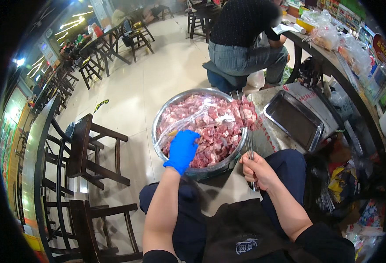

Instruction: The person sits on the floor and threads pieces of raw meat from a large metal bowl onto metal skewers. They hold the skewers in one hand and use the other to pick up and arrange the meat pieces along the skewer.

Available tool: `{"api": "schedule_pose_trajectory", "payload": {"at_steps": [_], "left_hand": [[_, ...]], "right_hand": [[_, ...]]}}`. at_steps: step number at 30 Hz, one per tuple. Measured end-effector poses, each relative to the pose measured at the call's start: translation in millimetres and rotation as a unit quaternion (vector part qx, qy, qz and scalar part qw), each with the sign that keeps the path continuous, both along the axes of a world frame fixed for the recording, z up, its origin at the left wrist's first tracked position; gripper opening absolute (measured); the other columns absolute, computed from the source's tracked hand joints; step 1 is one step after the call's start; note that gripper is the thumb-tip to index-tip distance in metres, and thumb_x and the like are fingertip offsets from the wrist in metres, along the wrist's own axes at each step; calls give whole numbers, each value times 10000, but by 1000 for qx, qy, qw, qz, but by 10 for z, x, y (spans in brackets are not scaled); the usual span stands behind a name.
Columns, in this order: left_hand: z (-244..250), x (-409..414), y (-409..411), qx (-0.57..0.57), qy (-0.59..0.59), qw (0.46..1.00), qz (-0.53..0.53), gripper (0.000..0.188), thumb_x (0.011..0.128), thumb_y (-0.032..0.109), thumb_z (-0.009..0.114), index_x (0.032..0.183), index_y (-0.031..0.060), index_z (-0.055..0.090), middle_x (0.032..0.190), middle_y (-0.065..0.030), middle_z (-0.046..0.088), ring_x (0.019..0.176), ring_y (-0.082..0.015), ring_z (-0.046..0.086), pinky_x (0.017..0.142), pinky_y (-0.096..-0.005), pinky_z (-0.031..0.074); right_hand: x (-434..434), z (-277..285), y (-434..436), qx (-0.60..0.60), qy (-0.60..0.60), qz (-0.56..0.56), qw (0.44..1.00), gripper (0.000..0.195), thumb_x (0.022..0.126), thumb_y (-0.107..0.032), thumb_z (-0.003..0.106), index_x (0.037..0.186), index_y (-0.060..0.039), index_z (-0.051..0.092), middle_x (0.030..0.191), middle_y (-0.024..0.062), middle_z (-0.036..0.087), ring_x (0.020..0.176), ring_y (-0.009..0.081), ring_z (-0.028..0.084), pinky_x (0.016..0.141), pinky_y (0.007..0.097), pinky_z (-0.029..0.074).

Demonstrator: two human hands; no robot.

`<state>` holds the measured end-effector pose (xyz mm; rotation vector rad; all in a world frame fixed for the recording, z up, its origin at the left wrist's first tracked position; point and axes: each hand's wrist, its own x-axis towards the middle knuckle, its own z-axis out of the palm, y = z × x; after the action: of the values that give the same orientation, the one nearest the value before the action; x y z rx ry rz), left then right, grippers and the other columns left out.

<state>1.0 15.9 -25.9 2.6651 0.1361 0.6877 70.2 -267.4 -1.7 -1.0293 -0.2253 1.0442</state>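
Observation:
A large round metal basin (241,147) full of raw cut meat (215,145) stands in front of my knees. Clear plastic film (187,121) lies across part of the meat. My left hand (181,152), in a blue glove, reaches over the near left of the basin with its fingertips at the meat. Whether it pinches a piece is hidden. My bare right hand (256,169) is closed around a bundle of thin metal skewers (250,144), just outside the basin's right rim. Meat chunks (245,113) are threaded on their upper ends, above the rim.
A rectangular metal tray (295,120) lies right of the basin. Beyond the basin, a person (242,42) sits on a low stool. A curved counter (341,62) holding plastic bags runs along the right. Dark wooden stools (97,148) stand on the left.

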Motion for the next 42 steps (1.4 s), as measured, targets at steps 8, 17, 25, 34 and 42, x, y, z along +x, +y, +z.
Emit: {"api": "schedule_pose_trajectory", "payload": {"at_steps": [8, 17, 25, 34, 42], "left_hand": [[21, 127, -22, -22, 1, 999, 49, 142, 893, 136, 535, 1008, 89, 602, 939, -162, 630, 904, -353, 605, 771, -442, 485], [148, 15, -9, -186, -45, 973, 131, 158, 904, 114, 544, 1043, 51, 586, 991, -195, 654, 910, -346, 644, 749, -408, 507], [-1, 83, 146, -451, -64, 889, 54, 156, 956, 168, 541, 1001, 34, 608, 910, -88, 667, 789, -162, 660, 618, -291, 501], [67, 32, 209, -563, 34, 825, 47, 264, 934, 282, 542, 1097, 82, 600, 941, -26, 634, 757, -114, 576, 653, -256, 481], [323, 8, 109, -498, 12, 867, 30, 285, 907, 203, 556, 1154, 60, 565, 955, -63, 664, 813, -111, 596, 675, -259, 460]], "right_hand": [[53, -28, -58, 5, -2, -21, 1000, 161, 1007, -223, 465, 955, -71, 480, 566, -28, 386, 424, 51, 261, 390, 218, 201], [26, -73, -63, 10, 7, -9, 1000, 152, 1007, -216, 466, 952, -74, 475, 569, -31, 383, 432, 51, 264, 394, 217, 211], [14, -48, -22, 33, -9, 1, 999, 150, 1004, -227, 473, 963, -82, 474, 579, -37, 389, 439, 51, 270, 400, 214, 219], [64, 50, -111, 117, -5, -69, 991, 151, 1006, -251, 466, 995, -101, 471, 570, -47, 355, 459, 55, 278, 418, 217, 221], [14, 101, -105, 93, -47, 10, 995, 155, 1022, -221, 428, 1018, -73, 473, 593, -35, 378, 457, 49, 285, 423, 215, 230]]}}
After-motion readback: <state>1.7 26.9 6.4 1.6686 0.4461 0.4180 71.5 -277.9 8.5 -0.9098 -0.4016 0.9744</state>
